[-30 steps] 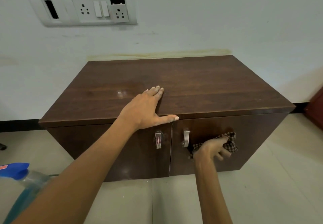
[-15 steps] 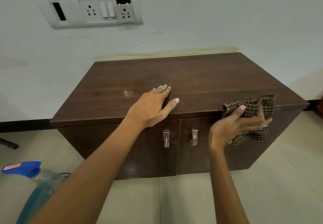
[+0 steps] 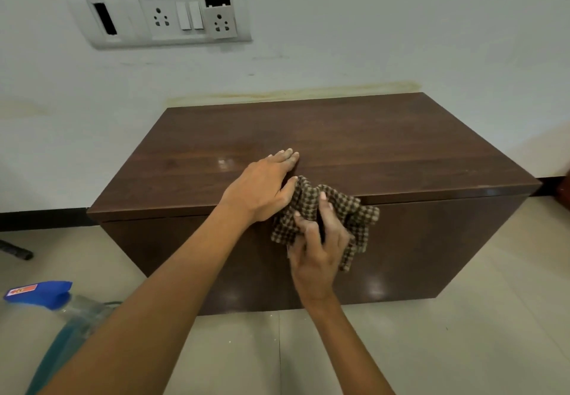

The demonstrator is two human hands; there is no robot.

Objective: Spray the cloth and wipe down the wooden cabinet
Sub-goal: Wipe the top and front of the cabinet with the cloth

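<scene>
While the flat left hand (image 3: pixel 262 191) rests on the dark brown wooden cabinet (image 3: pixel 370 148), the right hand (image 3: pixel 314 256) grasps the bunched brown checked cloth (image 3: pixel 354 212) at its front edge, probably touching it. Wiping is in hand; next it needs a pressed sweep.

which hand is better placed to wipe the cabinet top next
Right, probably. The right hand grips the bunched checked cloth at the front edge of the cabinet, so it could sweep straight onto the top. The left hand lies flat on the top, holding no cloth.
</scene>
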